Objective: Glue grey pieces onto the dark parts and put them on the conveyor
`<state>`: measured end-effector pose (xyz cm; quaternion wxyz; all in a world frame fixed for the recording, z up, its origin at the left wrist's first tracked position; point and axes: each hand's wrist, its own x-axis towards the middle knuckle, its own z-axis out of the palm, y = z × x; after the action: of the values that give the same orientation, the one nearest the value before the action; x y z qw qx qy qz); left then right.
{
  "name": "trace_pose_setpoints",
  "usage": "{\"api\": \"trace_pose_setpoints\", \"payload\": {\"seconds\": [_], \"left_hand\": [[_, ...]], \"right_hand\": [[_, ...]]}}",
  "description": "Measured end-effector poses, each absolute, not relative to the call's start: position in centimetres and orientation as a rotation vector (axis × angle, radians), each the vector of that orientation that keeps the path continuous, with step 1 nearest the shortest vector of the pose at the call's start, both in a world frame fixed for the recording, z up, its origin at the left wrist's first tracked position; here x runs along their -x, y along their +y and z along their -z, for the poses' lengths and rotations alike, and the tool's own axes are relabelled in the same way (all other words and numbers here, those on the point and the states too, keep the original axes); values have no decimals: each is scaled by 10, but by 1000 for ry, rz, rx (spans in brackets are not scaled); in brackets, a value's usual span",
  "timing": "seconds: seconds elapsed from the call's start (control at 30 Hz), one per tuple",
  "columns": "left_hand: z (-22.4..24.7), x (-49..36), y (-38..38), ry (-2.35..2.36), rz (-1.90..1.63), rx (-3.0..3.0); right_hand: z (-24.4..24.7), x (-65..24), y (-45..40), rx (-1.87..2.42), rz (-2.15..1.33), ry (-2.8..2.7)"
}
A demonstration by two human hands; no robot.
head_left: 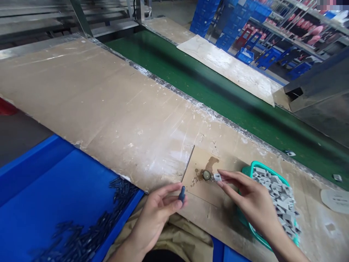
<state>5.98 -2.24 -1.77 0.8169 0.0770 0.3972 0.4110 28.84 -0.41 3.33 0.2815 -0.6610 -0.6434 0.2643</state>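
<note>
Closest to the camera, gripping a dark blue peg [181, 194], slightly tilted, between thumb and fingers of the left hand [158, 209], near a blue tray [40, 178] with a heap of dark pegs [95, 231] along one side. With the right hand [253, 198], pinching a small grey block [217, 177] (showing an opening in one face) between thumb and fingers, just beside a round pot [206, 175] on a stained brown board [197, 158]. Passing the right forearm [286, 240] in front of a turquoise basket [247, 170] heaped with similar grey blocks [282, 200]. Facing, across a scuffed brown table [95, 98], a green belt [174, 69] bearing two pale pieces [337, 177].
</note>
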Motion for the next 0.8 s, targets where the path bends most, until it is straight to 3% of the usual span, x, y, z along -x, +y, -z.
{"api": "trace_pose_setpoints", "payload": {"seconds": [0.17,0.6,0.7,0.8], "left_hand": [[15,-100,-17,800,-973,-202],[3,-116,-11,985,-1076,-831],[-3,-102,-1,1044,-993,-995],[0,-52,-1,1269,-1125,-843]], "right_hand": [[-56,-267,-19,1749,-1059,-1314],[-49,-262,-19,1700,-1137,-1358],[-46,-294,13,1854,-977,-1429],[-43,-356,68,2100,-503,-1288]]}}
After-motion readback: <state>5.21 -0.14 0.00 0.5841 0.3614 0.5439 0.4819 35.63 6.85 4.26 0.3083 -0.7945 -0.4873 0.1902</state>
